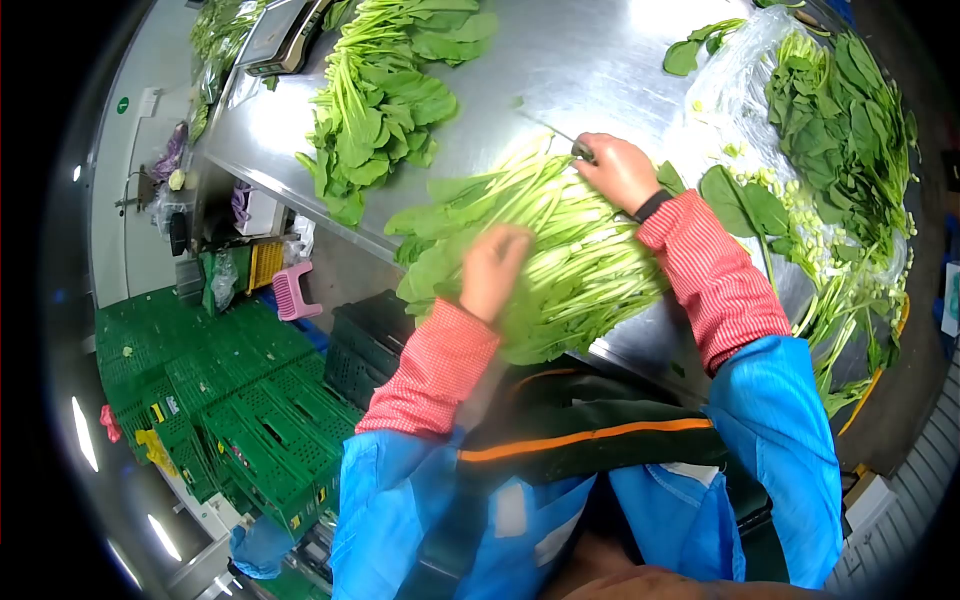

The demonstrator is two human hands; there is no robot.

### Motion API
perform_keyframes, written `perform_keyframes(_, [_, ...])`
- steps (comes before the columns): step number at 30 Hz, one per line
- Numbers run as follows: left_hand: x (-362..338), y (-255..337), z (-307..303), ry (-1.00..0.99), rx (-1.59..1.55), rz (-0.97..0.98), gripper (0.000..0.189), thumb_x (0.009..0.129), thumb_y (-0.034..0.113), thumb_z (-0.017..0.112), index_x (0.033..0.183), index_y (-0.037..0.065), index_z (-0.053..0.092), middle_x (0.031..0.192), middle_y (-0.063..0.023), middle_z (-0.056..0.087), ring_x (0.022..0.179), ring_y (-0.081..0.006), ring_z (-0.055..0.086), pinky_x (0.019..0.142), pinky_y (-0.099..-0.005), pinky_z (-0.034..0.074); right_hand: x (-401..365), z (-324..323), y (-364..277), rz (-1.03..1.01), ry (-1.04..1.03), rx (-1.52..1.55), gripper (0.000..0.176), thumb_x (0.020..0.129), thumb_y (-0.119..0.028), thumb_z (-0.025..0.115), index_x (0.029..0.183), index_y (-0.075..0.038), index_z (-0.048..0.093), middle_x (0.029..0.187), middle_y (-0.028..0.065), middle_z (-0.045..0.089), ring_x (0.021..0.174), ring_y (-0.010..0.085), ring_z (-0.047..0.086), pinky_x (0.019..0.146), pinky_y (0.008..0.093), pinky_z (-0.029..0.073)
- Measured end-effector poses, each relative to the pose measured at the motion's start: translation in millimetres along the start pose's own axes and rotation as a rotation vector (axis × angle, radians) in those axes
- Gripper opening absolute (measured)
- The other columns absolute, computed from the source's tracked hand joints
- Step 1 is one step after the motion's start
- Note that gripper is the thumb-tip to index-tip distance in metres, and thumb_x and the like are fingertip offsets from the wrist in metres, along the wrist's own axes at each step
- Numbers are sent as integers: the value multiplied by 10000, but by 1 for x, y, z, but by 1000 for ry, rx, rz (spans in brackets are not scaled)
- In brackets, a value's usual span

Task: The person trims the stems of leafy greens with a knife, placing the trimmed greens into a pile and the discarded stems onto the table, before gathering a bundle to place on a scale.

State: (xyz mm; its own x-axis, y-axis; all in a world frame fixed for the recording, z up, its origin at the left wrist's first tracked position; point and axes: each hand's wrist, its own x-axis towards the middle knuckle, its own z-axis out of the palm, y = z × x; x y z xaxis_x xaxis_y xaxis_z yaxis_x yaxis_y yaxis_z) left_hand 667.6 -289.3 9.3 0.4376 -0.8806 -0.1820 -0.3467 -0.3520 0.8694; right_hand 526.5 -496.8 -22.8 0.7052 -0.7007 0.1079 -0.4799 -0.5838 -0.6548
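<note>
A wide pile of leafy greens (575, 235) with pale green stems lies on the metal table in front of me. My right hand (618, 172) is closed round the dark handle of a knife (548, 124), at the far edge of the pile. The thin blade points to the upper left, beyond the stem ends. My left hand (493, 270) is over the leafy left side of the pile, its fingers smeared by motion. Whether it grips any leaves cannot be made out.
More greens (375, 110) lie at the back left of the metal table (570, 55), near a scale (283, 38). On the right are a clear plastic bag (735, 85), heaped greens (840, 130) and cut stem pieces (790, 190). Green crates (265, 425) and a pink stool (293, 292) stand below left.
</note>
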Motion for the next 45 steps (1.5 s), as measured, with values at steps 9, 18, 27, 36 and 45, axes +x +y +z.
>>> perform_keyframes(9, [-5,-6,2,10,83,115,100,869,73,612,931,25,675,872,-91,658,810,-199,622,765,-297,485,22,23,-4,-85,-149,-76,185,790,-200,632,945,-100,626,897,124,653,807,324,630,732,426,502])
perform_keyframes(18, [-1,-6,0,-45,32,61,124,870,95,607,951,37,682,940,-110,671,889,-250,626,821,-336,484,28,14,13,194,-40,259,237,810,-251,630,930,-49,655,802,177,654,759,343,633,708,405,491])
perform_keyframes(27, [-24,3,-89,335,-143,96,150,948,90,561,1055,28,646,815,23,605,743,-58,567,678,-196,455,-100,-79,24,566,241,837,216,910,-241,620,842,-39,586,632,-37,500,541,60,439,474,254,357])
perform_keyframes(36, [-107,-128,-206,455,1410,-75,201,862,252,645,969,88,688,781,-149,656,708,-350,616,703,-405,497,-283,-103,18,687,233,-160,283,851,-227,665,998,-2,575,807,223,650,741,400,629,650,409,493])
perform_keyframes(45, [-22,-15,-136,252,454,248,256,917,206,581,822,-31,589,741,-125,548,662,-220,522,650,-312,434,-293,-41,-33,985,-11,1121,326,953,-318,562,801,-48,462,499,4,425,333,77,352,309,230,258])
